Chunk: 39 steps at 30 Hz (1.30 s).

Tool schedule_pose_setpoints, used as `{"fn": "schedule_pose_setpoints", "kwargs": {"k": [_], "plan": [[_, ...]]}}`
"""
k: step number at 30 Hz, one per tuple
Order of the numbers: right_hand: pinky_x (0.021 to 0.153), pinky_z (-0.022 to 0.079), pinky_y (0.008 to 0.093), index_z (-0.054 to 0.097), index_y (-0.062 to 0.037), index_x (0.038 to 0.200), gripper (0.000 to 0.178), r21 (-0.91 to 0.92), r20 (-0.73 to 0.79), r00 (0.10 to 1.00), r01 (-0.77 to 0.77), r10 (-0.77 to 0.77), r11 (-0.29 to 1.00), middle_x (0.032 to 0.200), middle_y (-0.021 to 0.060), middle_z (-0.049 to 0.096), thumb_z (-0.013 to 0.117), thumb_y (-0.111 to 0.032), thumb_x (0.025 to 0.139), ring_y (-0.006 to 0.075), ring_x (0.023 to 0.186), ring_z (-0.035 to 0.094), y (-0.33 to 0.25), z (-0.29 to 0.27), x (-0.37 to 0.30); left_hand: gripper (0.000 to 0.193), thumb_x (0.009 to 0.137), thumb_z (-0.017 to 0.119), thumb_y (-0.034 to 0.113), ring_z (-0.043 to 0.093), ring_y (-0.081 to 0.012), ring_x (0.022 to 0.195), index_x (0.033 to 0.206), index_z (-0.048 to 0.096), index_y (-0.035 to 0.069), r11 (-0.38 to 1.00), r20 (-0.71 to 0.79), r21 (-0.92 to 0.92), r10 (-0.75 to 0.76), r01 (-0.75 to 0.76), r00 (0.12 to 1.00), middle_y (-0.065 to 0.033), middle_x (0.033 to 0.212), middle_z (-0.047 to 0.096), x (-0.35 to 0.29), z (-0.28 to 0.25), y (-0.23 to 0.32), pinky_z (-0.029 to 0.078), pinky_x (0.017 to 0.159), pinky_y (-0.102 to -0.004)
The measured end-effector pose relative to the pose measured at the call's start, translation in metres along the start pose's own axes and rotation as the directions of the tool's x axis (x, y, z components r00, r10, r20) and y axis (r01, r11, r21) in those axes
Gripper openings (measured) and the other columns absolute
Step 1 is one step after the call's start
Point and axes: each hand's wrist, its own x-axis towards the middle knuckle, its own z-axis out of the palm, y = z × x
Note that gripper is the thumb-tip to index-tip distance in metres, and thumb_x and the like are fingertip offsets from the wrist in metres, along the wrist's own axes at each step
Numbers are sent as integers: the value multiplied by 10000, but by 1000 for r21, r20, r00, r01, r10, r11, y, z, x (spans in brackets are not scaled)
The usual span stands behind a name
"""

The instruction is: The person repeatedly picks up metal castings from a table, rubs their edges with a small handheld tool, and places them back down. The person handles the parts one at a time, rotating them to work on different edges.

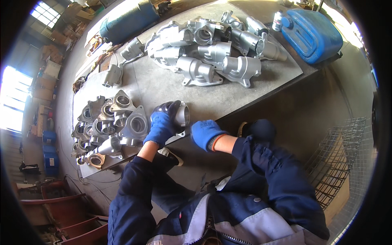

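Observation:
My left hand (164, 119), in a blue glove with dark fingers, is wrapped round a silver metal casting (184, 114) at the table's near edge. The casting's round open end faces right; the glove covers much of the rest. Just right of it, my blue-gloved right hand (206, 134) is closed, apart from the casting; whatever its fingers hold, if anything, is hidden. On the left lies a cluster of flanged castings (136, 125) with round bores. Farther back, several bright silver housings (241, 68) are heaped together.
The grey-topped table (141, 87) has a dark right edge. At its back right stand a blue jerrycan (312, 36) and a small white bottle (277, 21). Behind lies a blue cylinder (130, 21). A wire mesh rack (335, 163) is at right, red metal frames (57, 208) at lower left.

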Motion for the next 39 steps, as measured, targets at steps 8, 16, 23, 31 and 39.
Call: {"fn": "schedule_pose_setpoints", "kwargs": {"k": [8, 16, 23, 31, 39], "plan": [[759, 547, 405, 717, -58, 983, 254, -308, 100, 962, 274, -256, 911, 944, 184, 708, 590, -224, 838, 312, 866, 700, 11, -82, 38, 837, 484, 859, 231, 600, -365, 1043, 1250, 547, 104, 994, 20, -6, 107, -106, 994, -142, 1121, 637, 0, 1, -14, 493, 894, -426], [644, 489, 425, 632, -159, 904, 115, -435, -297, 934, 52, -198, 899, 814, 66, 711, 527, -199, 879, 251, 749, 700, 65, 6, 76, 857, 465, 864, 237, 587, -339, 1090, 1252, 551, 107, 996, 59, -33, 85, -83, 995, -129, 1188, 618, -3, -6, -3, 472, 937, -421], [596, 504, 446, 710, -123, 877, 174, -481, -119, 991, -6, -58, 877, 789, 100, 717, 547, -180, 868, 265, 725, 704, 22, 44, 24, 846, 468, 873, 242, 617, -343, 1025, 1240, 553, 110, 992, -72, -11, 121, -122, 990, -132, 1169, 630, -6, 1, -8, 497, 892, -416], [722, 512, 445, 657, -99, 963, 250, -123, -403, 915, -24, -28, 992, 872, 147, 705, 436, -213, 950, 313, 823, 688, 24, -13, 31, 821, 499, 869, 248, 623, -355, 1026, 1240, 545, 104, 998, -86, 7, 62, -62, 994, -153, 1144, 635, -1, 0, -8, 517, 876, -424], [685, 526, 397, 704, -122, 909, 202, -473, -331, 931, -23, -154, 881, 852, 102, 723, 508, -165, 885, 244, 806, 714, 26, -27, 55, 823, 525, 865, 258, 605, -371, 1059, 1259, 531, 91, 998, -37, 32, 54, -53, 998, -172, 1162, 626, 1, 1, -6, 505, 896, -433]]}}
